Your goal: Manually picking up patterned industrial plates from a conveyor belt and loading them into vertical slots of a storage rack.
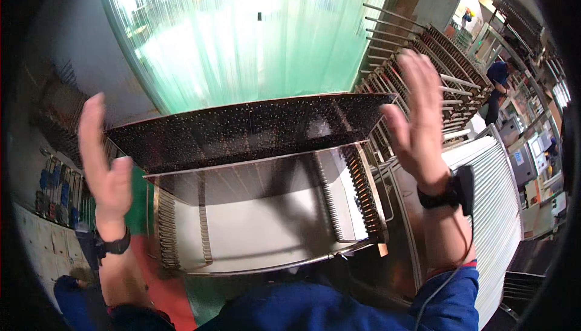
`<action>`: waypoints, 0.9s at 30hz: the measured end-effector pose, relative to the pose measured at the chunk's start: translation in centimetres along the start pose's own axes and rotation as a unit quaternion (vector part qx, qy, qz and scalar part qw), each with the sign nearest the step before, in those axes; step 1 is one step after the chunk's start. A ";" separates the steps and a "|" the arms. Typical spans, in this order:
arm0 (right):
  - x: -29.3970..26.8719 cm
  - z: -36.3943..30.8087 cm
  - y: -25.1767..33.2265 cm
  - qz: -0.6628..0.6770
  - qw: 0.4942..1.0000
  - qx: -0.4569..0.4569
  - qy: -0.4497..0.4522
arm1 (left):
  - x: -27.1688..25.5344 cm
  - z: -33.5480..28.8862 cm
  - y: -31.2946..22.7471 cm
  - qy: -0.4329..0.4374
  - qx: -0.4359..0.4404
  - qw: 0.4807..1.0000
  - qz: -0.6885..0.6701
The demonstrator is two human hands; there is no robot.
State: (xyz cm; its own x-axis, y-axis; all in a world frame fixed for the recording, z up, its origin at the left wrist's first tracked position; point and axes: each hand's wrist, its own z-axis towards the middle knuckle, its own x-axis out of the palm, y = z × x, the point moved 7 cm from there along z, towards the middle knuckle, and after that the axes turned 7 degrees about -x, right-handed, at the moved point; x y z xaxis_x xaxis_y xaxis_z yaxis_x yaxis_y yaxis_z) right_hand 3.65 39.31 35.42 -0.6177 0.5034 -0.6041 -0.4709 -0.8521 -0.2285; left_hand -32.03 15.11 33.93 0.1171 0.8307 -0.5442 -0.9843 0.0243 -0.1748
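My left hand (106, 173) is raised on the left with its fingers stretched out, holding nothing. On the right, my right hand (417, 119) is also up and empty, its fingers extended and thumb apart. Between them stands a rack (260, 252) with a white base and toothed, spring-like slots along both ends. A long dark panel (254, 128) covered with small pale dots stands along the rack's far side, tilted. The right hand appears in front of its right end, and the left hand lies left of the rack. Neither hand visibly touches the panel.
Behind the panel hangs a translucent green strip curtain (254, 52). Metal racks with rods (448, 82) stand at right, near a stack of pale ribbed sheets (490, 210). A person (497, 82) is in the far right background. Red and green floor (160, 294) shows lower left.
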 end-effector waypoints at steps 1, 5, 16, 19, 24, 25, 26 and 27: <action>1.9 0.6 0.7 -0.017 0.999 -0.008 0.051 | 1.6 1.3 -1.5 0.061 0.074 0.985 0.143; 6.2 -0.9 1.8 0.002 0.989 0.001 0.145 | 4.8 2.1 -2.7 0.172 0.073 0.960 0.208; 5.7 1.2 1.6 0.100 0.983 -0.007 0.154 | 4.4 2.5 -1.3 0.193 -0.056 0.972 0.120; 9.8 -1.5 2.5 0.084 0.959 0.010 0.272 | 7.7 -1.1 0.3 0.315 -0.075 0.944 0.063; 10.2 -8.5 1.5 0.104 0.963 0.070 0.239 | 11.0 -6.9 0.6 0.322 -0.024 0.942 0.090; 8.9 -8.6 1.5 0.139 0.969 0.089 0.186 | 10.0 -6.9 0.5 0.286 -0.029 0.955 0.072; 6.7 -8.8 1.1 0.192 0.961 0.114 0.161 | 9.3 -6.6 0.0 0.274 -0.047 0.959 0.062; 4.6 -10.0 0.3 0.205 0.959 0.135 0.141 | 9.2 -6.4 -0.7 0.271 -0.061 0.960 0.033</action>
State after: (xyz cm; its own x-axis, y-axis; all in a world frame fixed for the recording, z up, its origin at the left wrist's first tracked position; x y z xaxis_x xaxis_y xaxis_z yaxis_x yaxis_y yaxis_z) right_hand 6.98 39.97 24.89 -0.6094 0.0436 -0.7916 -0.3950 -0.8824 0.2556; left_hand -29.47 19.14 23.76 0.1388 0.4151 -0.8991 -0.9730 -0.1120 -0.2019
